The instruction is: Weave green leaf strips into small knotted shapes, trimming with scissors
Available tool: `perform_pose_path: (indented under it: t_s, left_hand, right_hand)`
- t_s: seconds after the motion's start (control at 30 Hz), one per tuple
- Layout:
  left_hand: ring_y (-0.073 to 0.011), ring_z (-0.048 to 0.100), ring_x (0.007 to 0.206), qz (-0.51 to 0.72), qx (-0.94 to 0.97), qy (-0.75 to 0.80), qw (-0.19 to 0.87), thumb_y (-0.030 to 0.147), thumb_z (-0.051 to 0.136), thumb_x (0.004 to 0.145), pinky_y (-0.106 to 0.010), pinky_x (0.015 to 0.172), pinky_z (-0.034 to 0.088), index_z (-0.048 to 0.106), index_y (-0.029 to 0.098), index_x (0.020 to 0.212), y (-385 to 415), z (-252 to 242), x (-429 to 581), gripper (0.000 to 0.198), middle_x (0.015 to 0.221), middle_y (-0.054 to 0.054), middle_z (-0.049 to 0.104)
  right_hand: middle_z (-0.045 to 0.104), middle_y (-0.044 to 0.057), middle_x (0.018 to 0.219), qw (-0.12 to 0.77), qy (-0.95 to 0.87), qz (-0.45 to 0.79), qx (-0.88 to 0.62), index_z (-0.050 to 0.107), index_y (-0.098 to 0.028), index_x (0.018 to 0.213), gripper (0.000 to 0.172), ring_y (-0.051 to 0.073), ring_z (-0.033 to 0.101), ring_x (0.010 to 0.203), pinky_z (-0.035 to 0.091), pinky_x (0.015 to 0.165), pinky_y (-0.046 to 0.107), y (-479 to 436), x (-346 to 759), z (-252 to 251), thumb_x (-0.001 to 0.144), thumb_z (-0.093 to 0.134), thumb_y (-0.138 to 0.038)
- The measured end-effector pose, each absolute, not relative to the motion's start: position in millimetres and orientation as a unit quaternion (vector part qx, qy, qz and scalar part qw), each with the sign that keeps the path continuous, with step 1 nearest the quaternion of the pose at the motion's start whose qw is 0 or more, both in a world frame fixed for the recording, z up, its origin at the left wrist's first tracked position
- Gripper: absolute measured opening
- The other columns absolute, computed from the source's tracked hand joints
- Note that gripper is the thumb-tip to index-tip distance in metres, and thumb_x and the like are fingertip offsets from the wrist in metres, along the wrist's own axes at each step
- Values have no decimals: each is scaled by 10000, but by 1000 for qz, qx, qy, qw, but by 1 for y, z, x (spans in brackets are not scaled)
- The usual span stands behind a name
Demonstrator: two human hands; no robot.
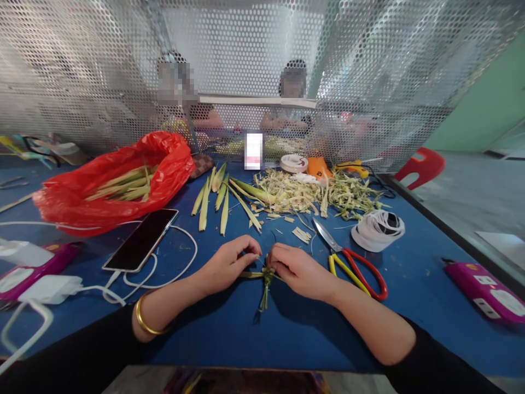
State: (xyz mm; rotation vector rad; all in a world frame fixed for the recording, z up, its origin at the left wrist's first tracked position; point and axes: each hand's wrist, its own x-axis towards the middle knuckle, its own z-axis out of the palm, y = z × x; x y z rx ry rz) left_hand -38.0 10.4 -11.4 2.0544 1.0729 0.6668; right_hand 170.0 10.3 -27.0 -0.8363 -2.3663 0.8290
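My left hand [229, 262] pinches a thin strand between thumb and fingertips, just above the middle of the blue table [221, 339]. Beside it, my right hand [297, 268] has its fingers closed on a small tied bundle of green leaf strips [266, 290]. The bundle's stems point down toward me, and one pale strip sticks out to the left beneath my left hand. My right fingers partly hide its top. Scissors [353, 262] with one red and one yellow handle lie partly spread to the right of my right hand. Pale husk leaves [204, 205] lie beyond my hands.
A red plastic bag [82, 213] of leaf strips, a phone [141, 241] and white cables are at left. Shredded husk [287, 191], a tape roll [293, 163] and a white ribbon roll [377, 230] lie at right. A perforated screen [246, 65] stands behind; people sit beyond it.
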Motion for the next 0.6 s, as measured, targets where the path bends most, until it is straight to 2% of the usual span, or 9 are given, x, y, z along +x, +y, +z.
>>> perform_pose_path:
  t_s: [0.1,0.2,0.3,0.37,0.43,0.53,0.6]
  left_hand:
    - [-127,547,733,261,736,440,443,220,439,854,-254,700,441,553,175,844,11,-10,-34,123,806,-3,596]
    - [-95,528,602,281,661,453,527,265,426,861,-222,570,424,490,183,836,12,-12,-26,107,804,-6,628]
    - [-89,533,542,293,626,466,553,284,412,864,-201,493,379,431,199,817,16,-16,-19,99,780,-11,663]
    - [-106,555,548,289,652,496,495,297,421,857,-212,497,378,469,200,815,21,-17,-22,116,738,-3,662]
    - [-129,577,596,292,697,551,354,310,461,836,-247,580,418,550,197,813,25,-17,-30,146,721,0,649]
    - [-157,600,725,306,710,607,184,238,470,809,-292,687,444,586,207,1023,26,-13,-46,245,934,-31,650]
    - [-161,590,747,272,735,610,118,222,484,800,-298,704,434,605,211,989,19,-9,-53,224,949,-31,631]
  right_hand:
    - [510,13,788,248,-866,305,-308,479,-193,764,206,136,487,720,390,658,245,10,170,-26,833,397,-17]
    - [501,8,776,250,-868,299,-309,477,-192,754,196,131,474,699,381,641,240,10,171,-27,845,401,-37]
    - [492,3,763,253,-867,298,-309,477,-192,755,195,130,464,685,380,634,239,10,171,-28,841,403,-34]
    - [506,10,783,252,-865,304,-309,482,-194,770,200,134,482,708,390,654,243,9,171,-27,834,401,-22]
    - [522,18,808,248,-864,309,-311,482,-196,783,206,139,501,738,401,677,249,10,171,-27,829,398,-14]
    - [532,23,824,242,-864,312,-311,475,-197,788,209,144,514,759,407,692,250,10,171,-26,820,401,-5]
    - [529,22,824,241,-864,312,-312,474,-198,790,210,144,513,758,407,690,249,11,171,-26,816,404,-2]
